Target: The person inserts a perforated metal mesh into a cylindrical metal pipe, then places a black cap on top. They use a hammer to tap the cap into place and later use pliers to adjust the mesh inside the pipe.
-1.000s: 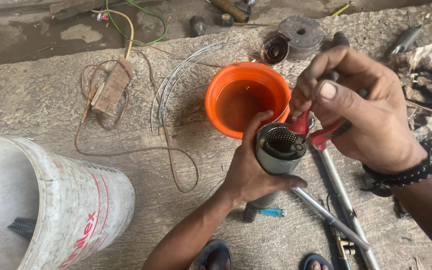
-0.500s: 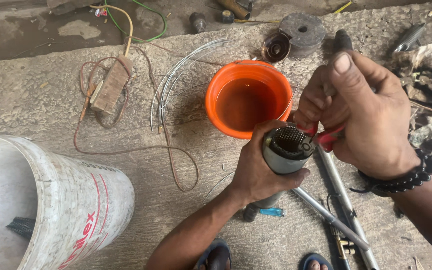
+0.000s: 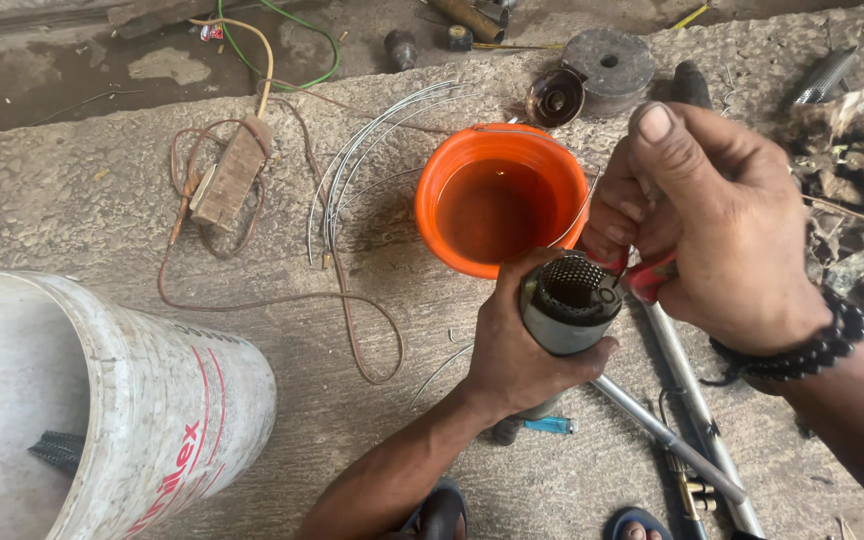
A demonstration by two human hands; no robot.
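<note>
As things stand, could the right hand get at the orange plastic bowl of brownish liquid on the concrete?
Probably yes. The right hand hovers just right of the orange plastic bowl, with nothing between them, and the bowl's top is open. But its fingers pinch a red-handled tool at the grey metal cylinder, so it isn't free.

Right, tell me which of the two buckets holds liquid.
The small orange plastic bucket, upright beside the hands, holds brownish liquid. The large white plastic bucket lies tipped on its side, no liquid visible.
</note>
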